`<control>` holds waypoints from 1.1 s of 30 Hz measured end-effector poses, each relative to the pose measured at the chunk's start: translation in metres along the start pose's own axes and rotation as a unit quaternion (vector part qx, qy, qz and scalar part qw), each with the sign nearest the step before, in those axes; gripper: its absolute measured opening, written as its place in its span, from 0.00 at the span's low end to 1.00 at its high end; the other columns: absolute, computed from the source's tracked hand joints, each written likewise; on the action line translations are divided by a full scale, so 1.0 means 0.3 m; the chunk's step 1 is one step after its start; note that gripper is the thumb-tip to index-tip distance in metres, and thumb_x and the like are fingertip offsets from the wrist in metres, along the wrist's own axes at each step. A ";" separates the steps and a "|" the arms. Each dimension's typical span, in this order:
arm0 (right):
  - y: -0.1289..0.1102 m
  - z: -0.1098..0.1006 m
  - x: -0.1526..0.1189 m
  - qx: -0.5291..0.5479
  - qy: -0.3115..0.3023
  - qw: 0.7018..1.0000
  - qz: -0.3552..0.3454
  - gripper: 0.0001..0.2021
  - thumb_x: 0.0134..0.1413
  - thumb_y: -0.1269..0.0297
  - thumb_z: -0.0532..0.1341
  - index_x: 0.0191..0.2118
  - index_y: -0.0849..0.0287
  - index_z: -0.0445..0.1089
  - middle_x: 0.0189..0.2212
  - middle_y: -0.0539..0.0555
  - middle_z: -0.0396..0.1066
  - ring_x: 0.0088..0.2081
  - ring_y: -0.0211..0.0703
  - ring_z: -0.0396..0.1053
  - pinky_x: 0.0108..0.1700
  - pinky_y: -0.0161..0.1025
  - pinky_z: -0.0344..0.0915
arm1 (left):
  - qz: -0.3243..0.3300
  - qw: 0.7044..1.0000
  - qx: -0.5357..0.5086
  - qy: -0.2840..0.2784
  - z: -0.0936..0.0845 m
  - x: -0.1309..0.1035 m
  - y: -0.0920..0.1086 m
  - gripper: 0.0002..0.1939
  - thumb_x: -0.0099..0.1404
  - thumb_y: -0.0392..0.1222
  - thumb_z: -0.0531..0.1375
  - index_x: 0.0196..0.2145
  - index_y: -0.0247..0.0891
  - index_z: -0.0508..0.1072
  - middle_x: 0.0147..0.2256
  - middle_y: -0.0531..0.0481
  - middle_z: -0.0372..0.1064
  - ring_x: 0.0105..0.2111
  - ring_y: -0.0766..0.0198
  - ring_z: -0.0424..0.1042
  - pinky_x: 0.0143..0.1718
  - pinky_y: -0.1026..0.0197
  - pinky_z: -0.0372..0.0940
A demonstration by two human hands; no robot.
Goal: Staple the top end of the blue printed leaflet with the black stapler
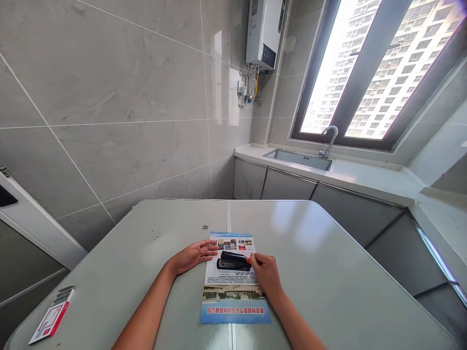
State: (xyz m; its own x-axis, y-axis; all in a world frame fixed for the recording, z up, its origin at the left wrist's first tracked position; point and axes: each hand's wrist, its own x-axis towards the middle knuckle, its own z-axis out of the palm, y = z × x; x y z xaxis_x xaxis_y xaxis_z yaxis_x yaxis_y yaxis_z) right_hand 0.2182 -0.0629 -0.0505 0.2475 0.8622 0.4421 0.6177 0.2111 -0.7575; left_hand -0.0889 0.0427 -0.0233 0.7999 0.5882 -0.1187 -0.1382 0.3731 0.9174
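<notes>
A black stapler (233, 261) with an orange bit at its right end lies across a printed leaflet (235, 318) with a blue border. The stapler's jaws gape toward the left. My right hand (265, 273) has its fingers closed on the stapler's right end. Fingers stretched out and a little apart, my left hand (195, 255) rests on the table with its fingertips on the leaflet's left edge, just left of the stapler. Beyond the leaflet's top edge sits a small grey piece (205, 227), perhaps a strip of staples.
Small dark marks or bits (156, 236) dot the light table (310, 291). A red-and-white flat packet (53, 316) lies near the table's left edge. A counter with a sink (302, 159) and tap (330, 138) stands behind, under a window. A water heater (263, 36) hangs on the wall.
</notes>
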 end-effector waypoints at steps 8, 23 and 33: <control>0.005 0.002 0.005 0.013 -0.016 1.000 0.020 0.21 0.58 0.60 0.55 0.18 0.57 0.47 0.22 0.46 0.40 0.24 0.33 0.41 0.26 0.35 0.42 | -0.004 1.000 -0.021 -0.004 -0.002 0.006 -0.005 0.26 0.72 0.44 0.62 0.65 0.34 0.68 0.65 0.31 0.63 0.65 0.46 0.64 0.69 0.45 0.52; -0.077 -0.004 0.001 0.031 -0.073 0.992 -0.099 0.09 0.65 0.59 0.59 0.44 0.55 0.74 0.45 0.57 0.73 0.48 0.48 0.69 0.51 0.42 0.66 | 0.035 0.995 -0.005 0.092 0.007 0.006 0.009 0.20 0.68 0.43 0.66 0.56 0.36 0.74 0.50 0.39 0.71 0.44 0.61 0.73 0.48 0.59 0.66; -0.055 0.030 -0.017 0.003 -0.181 0.983 -0.033 0.14 0.60 0.62 0.65 0.51 0.53 0.72 0.43 0.54 0.75 0.45 0.49 0.73 0.49 0.45 0.69 | 0.107 0.984 -0.082 0.116 -0.019 -0.026 0.033 0.21 0.52 0.24 0.66 0.44 0.36 0.73 0.43 0.50 0.60 0.31 0.73 0.58 0.32 0.68 0.58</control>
State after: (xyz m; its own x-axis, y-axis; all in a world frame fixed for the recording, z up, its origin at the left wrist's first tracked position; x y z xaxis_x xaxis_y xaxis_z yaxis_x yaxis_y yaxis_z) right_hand 0.1999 -0.0666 -0.0445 -0.0747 0.9535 0.2919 0.6187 0.2739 -0.7364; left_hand -0.0998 0.0459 -0.0154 0.5902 0.8066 -0.0314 -0.3963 0.3234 0.8593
